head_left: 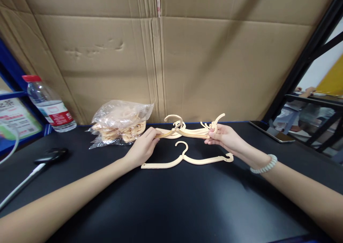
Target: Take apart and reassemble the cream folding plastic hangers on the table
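Observation:
My left hand [144,146] grips the left end of a cream-coloured clothes hanger [191,135], and the fingers of my right hand [223,137] pinch its right end. The hanger's hook points up, and it is held near the back of the black table. Several similar hangers lie behind it, partly hidden by it and by my right hand. Nearer to me, one more hanger [168,164] lies flat, its hook towards the back. Left of my left hand sits a clear plastic bag [122,115] with more cream-coloured pieces packed inside.
Cardboard [107,57] stands upright behind the black table [171,207]. At the left are a red-capped water bottle [55,111] and a black device [52,155] with a white cable. A phone [273,132] lies at the back right, near a black metal frame [302,57].

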`<action>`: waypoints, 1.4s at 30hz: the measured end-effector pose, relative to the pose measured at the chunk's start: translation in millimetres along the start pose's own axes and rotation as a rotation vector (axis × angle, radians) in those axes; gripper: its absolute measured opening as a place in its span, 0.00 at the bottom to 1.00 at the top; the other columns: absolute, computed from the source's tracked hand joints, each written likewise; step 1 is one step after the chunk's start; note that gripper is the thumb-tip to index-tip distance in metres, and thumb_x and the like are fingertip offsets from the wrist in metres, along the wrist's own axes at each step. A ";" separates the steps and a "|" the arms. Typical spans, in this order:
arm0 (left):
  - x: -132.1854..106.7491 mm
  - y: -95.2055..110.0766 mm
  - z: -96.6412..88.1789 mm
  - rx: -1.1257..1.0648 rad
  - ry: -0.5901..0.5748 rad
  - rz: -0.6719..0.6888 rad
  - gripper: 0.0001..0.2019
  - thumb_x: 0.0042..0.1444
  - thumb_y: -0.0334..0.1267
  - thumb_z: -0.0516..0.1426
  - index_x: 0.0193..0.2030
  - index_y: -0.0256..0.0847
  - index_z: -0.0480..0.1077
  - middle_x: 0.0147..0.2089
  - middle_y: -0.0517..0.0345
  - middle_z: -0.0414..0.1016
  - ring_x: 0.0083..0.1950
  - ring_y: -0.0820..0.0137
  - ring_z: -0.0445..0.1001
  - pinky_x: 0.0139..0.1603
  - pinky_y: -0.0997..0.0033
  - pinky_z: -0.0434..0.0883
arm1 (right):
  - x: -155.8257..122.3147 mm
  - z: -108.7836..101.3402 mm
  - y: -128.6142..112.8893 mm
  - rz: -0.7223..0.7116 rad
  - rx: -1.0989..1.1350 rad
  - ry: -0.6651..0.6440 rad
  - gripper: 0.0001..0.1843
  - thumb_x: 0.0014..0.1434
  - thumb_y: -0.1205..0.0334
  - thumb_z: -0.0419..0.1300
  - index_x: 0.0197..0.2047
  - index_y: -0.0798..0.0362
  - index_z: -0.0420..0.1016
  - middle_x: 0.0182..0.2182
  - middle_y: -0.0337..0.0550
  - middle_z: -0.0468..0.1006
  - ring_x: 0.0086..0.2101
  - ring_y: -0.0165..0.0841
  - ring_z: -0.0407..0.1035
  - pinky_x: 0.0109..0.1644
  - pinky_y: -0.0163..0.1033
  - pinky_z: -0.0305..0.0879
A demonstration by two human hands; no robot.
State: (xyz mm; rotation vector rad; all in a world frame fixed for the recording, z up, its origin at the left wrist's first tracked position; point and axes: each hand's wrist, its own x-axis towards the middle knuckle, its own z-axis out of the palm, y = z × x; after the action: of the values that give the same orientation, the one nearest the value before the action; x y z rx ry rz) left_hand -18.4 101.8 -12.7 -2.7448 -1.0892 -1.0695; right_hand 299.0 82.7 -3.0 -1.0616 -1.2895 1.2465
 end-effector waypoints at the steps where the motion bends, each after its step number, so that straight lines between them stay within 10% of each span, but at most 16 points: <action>1: 0.1 0.2 -0.2 0.001 -0.001 -0.001 0.07 0.64 0.31 0.46 0.44 0.41 0.64 0.40 0.53 0.68 0.42 0.64 0.70 0.44 0.62 0.70 | -0.2 -0.1 -0.1 0.001 -0.004 0.001 0.18 0.45 0.60 0.73 0.29 0.54 0.66 0.27 0.40 0.76 0.27 0.32 0.76 0.36 0.38 0.78; 42: 1.1 1.6 -0.4 -0.019 -0.049 -0.001 0.09 0.65 0.31 0.45 0.45 0.41 0.65 0.39 0.55 0.69 0.39 0.66 0.72 0.39 0.67 0.71 | 0.1 6.8 5.3 -0.074 -0.011 0.165 0.18 0.44 0.60 0.72 0.32 0.54 0.68 0.28 0.43 0.78 0.28 0.36 0.78 0.39 0.42 0.79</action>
State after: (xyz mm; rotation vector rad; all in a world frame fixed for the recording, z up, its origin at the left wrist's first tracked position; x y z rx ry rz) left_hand -17.1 101.1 -11.4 -2.8004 -1.0913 -1.0230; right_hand 292.0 82.5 -8.0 -1.0915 -1.1990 1.0745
